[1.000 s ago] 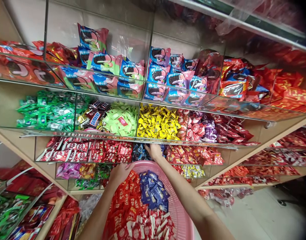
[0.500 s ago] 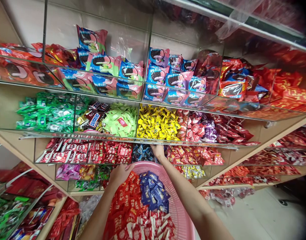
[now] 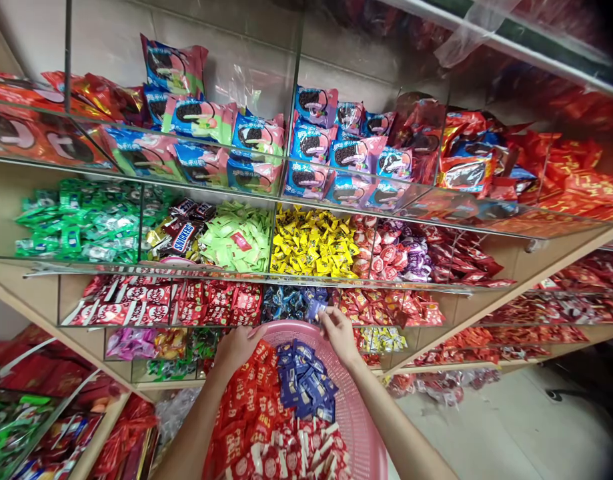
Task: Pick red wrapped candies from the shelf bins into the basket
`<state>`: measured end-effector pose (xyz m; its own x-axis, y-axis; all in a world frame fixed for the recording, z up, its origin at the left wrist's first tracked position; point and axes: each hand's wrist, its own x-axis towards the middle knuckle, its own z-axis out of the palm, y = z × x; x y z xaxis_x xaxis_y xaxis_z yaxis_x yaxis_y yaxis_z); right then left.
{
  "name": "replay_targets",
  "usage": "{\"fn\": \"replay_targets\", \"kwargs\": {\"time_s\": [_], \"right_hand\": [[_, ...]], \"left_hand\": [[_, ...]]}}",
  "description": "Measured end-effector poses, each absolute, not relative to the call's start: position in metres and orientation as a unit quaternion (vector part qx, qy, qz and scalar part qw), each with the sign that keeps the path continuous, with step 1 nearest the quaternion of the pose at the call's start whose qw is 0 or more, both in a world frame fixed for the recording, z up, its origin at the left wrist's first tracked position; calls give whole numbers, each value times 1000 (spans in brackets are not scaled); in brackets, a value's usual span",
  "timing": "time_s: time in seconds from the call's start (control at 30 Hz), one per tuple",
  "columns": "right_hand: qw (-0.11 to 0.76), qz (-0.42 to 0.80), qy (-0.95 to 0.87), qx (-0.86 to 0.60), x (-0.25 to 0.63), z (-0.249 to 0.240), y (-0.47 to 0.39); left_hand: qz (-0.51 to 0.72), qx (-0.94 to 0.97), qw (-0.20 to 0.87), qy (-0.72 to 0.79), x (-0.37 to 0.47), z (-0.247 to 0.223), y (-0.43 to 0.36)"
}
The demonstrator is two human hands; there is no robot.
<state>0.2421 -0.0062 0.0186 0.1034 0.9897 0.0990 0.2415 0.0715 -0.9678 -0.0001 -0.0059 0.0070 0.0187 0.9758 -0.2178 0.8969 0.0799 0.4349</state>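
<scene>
A pink plastic basket [image 3: 361, 427] is in front of me, holding red candy packets [image 3: 249, 400], dark blue candy packets [image 3: 306, 383] and red-and-white wrapped candies [image 3: 286, 453]. My left hand [image 3: 239, 348] is closed on the basket's far left rim. At the far right rim, my right hand [image 3: 339, 333] pinches a small blue-violet candy packet [image 3: 315, 309] between thumb and fingers. Just behind that packet is a shelf bin of dark blue wrapped candies [image 3: 282, 305].
Above are glass-fronted shelves with yellow candies [image 3: 313, 243], light green packets [image 3: 236, 237], green candies [image 3: 86, 223] and Oreo packs [image 3: 311, 143]. Glass shelf edges [image 3: 236, 272] run across just above my hands. To the lower left stands another candy shelf [image 3: 16, 427]. Pale floor [image 3: 461, 433] shows at right.
My right hand has come out of the dark blue candy bin, moving down and right towards the basket, and now a blue-violet candy packet shows in its fingers. My left hand stays on the rim.
</scene>
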Motion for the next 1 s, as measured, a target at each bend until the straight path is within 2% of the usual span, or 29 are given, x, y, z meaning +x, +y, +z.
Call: {"fn": "replay_targets", "kwargs": {"time_s": [0.1, 0.3, 0.4, 0.53, 0.73, 0.93, 1.0], "right_hand": [[415, 445, -576, -545, 256, 16, -30], [202, 550, -643, -494, 268, 6, -51], [162, 546, -663, -486, 264, -1, -52], [169, 491, -679, -518, 256, -13, -50], [197, 308, -711, -601, 255, -4, -39], [314, 220, -700, -603, 249, 25, 13], [318, 189, -687, -625, 242, 27, 36]], "left_hand": [[83, 673, 241, 694, 0, 7, -6], [80, 677, 235, 692, -1, 4, -5], [84, 680, 235, 689, -1, 4, -5], [88, 681, 235, 687, -1, 3, -5], [84, 670, 247, 695, -1, 3, -5], [86, 665, 255, 696, -1, 2, -4], [85, 667, 251, 696, -1, 2, -5]]}}
